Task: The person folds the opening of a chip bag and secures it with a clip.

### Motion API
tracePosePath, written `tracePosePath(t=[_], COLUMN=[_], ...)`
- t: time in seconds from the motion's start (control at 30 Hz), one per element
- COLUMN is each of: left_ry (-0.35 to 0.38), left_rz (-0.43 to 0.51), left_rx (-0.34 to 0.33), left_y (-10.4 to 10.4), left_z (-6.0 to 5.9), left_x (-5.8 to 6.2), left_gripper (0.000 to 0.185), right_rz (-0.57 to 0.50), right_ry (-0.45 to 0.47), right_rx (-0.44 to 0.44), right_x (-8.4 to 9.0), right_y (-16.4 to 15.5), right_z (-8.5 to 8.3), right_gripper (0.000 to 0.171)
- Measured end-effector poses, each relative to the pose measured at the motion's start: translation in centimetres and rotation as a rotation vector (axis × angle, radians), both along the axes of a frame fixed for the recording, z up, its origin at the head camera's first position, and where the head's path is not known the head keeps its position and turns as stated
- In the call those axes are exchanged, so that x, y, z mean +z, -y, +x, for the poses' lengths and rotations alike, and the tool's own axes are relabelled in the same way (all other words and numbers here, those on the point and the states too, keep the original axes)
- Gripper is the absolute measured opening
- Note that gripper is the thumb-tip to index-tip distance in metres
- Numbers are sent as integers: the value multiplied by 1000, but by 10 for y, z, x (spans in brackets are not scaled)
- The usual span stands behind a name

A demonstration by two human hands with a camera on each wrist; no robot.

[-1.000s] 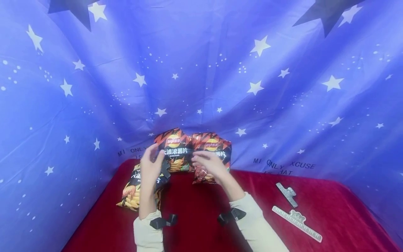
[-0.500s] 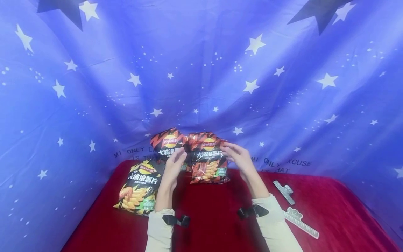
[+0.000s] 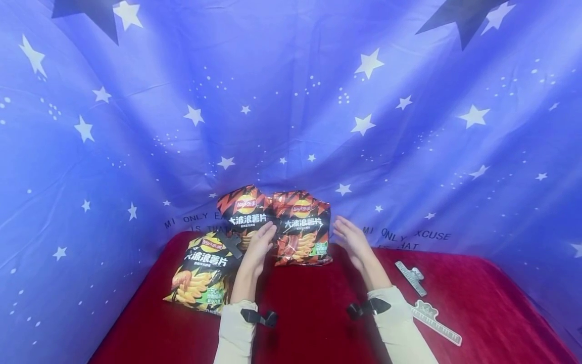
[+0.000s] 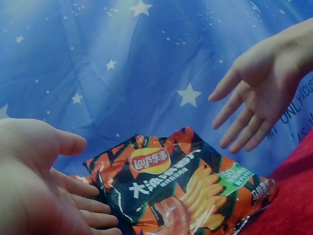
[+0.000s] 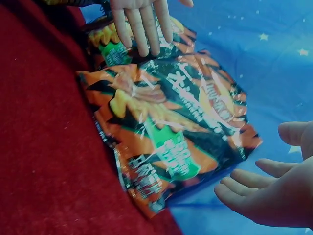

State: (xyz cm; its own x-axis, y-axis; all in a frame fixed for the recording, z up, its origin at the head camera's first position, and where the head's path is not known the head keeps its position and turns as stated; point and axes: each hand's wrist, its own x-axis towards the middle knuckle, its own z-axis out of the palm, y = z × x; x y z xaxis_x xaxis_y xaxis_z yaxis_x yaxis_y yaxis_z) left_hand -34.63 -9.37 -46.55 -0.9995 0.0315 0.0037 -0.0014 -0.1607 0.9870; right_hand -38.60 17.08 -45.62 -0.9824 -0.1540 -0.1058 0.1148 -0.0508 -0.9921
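An orange-and-black chip bag (image 3: 301,230) leans upright at the back of the table, its printed front facing me. My left hand (image 3: 257,246) is held at its left side with fingers extended, overlapping a second orange-and-black chip bag (image 3: 245,206) behind. Off the right edge of the first bag, my right hand (image 3: 356,242) has its fingers spread and a gap to the bag. In the left wrist view both palms face the chip bag (image 4: 166,186) from opposite sides. The right wrist view shows nothing in the fingers of the right hand (image 5: 279,193).
A yellow-and-black chip bag (image 3: 197,278) lies at the left with a black clip (image 3: 234,246) at its top corner. To the right are a short clear clip (image 3: 410,277) and a long ruler-like clip (image 3: 436,323) on the red cloth (image 3: 309,313). A starry blue curtain (image 3: 291,126) hangs behind.
My left hand has moved right, away from the yellow bag. The right hand has swung from in front of the right orange bag to beyond its right edge, uncovering its front.
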Motion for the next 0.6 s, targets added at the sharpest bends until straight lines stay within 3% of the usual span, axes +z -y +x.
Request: tracePosePath(t=[0.3, 0.6], left_ry=[76, 106], left_rz=[8, 26], left_rx=[-33, -26], left_y=[-6, -8], left_z=[-8, -9], left_x=[-11, -16], left_gripper=[63, 62], right_rz=[-77, -92], right_ry=[76, 105], right_rx=[43, 45], right_x=[-25, -36], right_y=[-6, -2], right_z=[-8, -12], right_gripper=[61, 61])
